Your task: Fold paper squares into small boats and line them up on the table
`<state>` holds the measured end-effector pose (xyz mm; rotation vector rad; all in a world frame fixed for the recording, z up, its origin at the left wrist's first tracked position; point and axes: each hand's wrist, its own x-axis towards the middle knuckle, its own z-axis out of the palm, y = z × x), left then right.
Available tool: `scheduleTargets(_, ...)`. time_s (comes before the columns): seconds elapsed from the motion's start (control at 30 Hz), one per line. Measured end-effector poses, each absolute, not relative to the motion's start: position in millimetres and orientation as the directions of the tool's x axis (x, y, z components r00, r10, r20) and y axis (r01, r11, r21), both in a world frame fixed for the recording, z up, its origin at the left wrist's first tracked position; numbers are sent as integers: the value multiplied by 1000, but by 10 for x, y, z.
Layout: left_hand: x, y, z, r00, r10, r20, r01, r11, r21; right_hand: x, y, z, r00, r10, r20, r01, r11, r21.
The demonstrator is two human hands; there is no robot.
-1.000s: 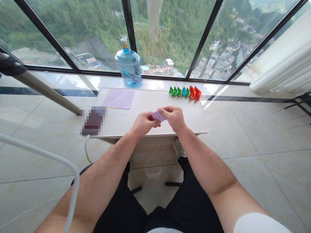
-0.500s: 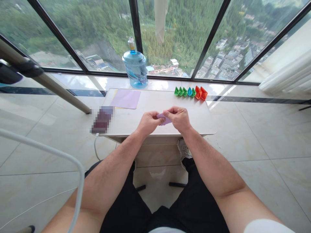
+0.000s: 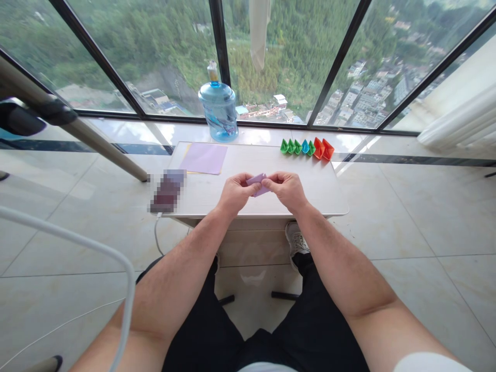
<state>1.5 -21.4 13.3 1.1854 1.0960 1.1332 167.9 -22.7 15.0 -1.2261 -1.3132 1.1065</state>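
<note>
Both hands meet over the middle of a small pale table (image 3: 318,201). My left hand (image 3: 234,192) and my right hand (image 3: 287,188) each pinch one end of a small folded lilac paper (image 3: 257,181), held just above the tabletop. Their fingers are curled shut on it, and much of the paper is hidden between them. A flat stack of lilac paper sheets (image 3: 203,157) lies at the table's far left. A row of several folded paper boats (image 3: 307,148), green, blue and red, stands along the far right edge.
A blurred dark object (image 3: 167,191) lies at the table's left edge with a cable hanging down. A blue water jug (image 3: 219,109) stands on the sill by the big window. A metal pole (image 3: 77,129) slants in at left. My shoe (image 3: 295,238) shows under the table.
The two hands have drawn closer around the lilac paper and turned it, so less of it shows. The view has shifted slightly; the things on the table have not moved.
</note>
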Motion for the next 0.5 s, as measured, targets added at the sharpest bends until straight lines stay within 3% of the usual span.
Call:
scheduleTargets(0.23,26,-215,148,136,990,-49,-79,60,995,1678,-213,172,-9,998,64,82,64,-995)
scheduleTargets(0.5,16,-180,163,29,993,-117,-225,121,967,1671,-260,217,-26,999,45,137,48,-989)
